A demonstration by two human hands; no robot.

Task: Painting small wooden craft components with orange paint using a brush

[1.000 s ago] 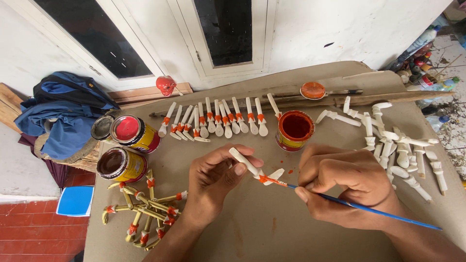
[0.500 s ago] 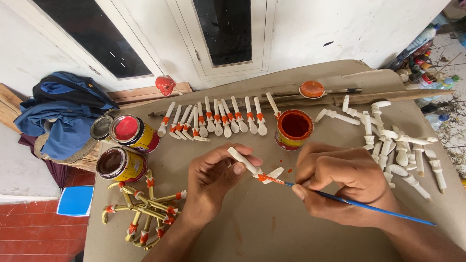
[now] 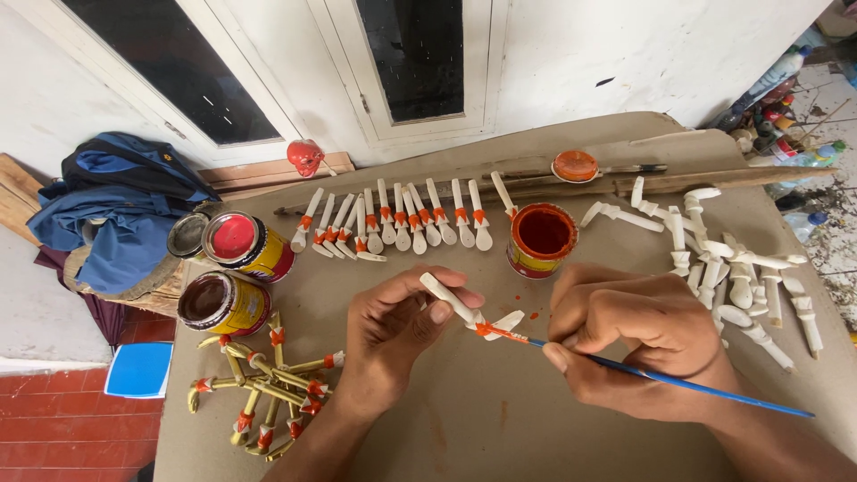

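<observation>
Little has shifted since the earlier pictures: the right hand (image 3: 647, 344) has been drawn slightly nearer the white stick (image 3: 469, 311), and the brush tip has stayed on the same orange band. At the far left a blue jacket (image 3: 120, 210) is seen, and beside it two paint tins, one with a red lid (image 3: 245, 245) and one with brown paint (image 3: 219, 303). At six o'clock from these tins a heap of yellow sticks (image 3: 268, 384) with orange bands is piled. At twelve o'clock from the hands a row of finished white sticks (image 3: 402, 223) is laid out. The left hand (image 3: 397, 335) is closed around the white stick, which is pinched near its upper end between thumb and fingertips and held just above the brown table (image 3: 500, 419). The stick is judged light, stiff and fairly slim; wet paint at its middle would smear, so a grip at the bare white end seems best. At one o'clock from the stick an open tin of orange paint (image 3: 540, 239) stands. The right hand is curled shut on a blue brush (image 3: 678, 386), gripped like a pen near the bristles. At the far right unpainted white pieces (image 3: 741, 277) are scattered.
</observation>
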